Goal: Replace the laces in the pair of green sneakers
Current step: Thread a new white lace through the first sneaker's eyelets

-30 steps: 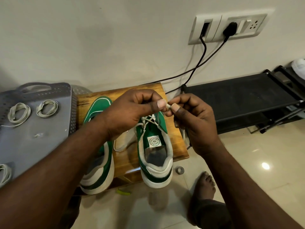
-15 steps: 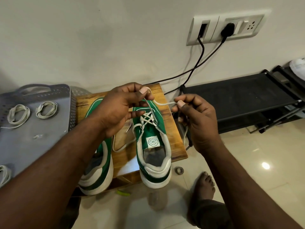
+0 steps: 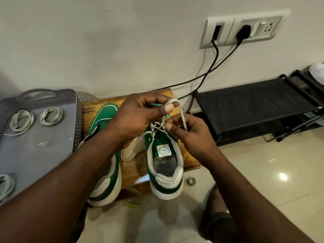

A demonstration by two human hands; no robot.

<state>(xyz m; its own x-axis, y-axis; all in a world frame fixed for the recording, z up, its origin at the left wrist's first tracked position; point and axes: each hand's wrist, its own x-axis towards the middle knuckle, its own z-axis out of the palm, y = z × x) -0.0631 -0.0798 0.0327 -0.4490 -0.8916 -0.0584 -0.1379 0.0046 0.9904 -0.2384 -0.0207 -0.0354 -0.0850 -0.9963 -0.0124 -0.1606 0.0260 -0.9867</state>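
Both hands are busy just above the middle of the frame, over a green sneaker (image 3: 164, 165) that sits heel towards me on a wooden stool (image 3: 135, 171). The left hand (image 3: 140, 118) has its fingers curled, thumb and forefinger pinching the top of a white lace (image 3: 175, 100). From there the lace arcs over and down to the right hand (image 3: 191, 134), just right of and below the left. Its thumb and bent fingers nip the lace close to the criss-crossed rows at the sneaker's throat. A slack stretch of lace lies on the stool beside that shoe.

The second green sneaker (image 3: 105, 155) stands just left of the first, partly hidden under the left forearm, with no lace that I can see.

At the left edge a grey perforated tray (image 3: 43, 149) carries coiled laces (image 3: 22, 121). In the upper right a wall socket panel (image 3: 242, 31) has two black cables (image 3: 214, 67) running down behind the stool. A black shoe rack (image 3: 254, 106) stands at right. On the tiled floor below the stool lies a small ring (image 3: 191, 181).
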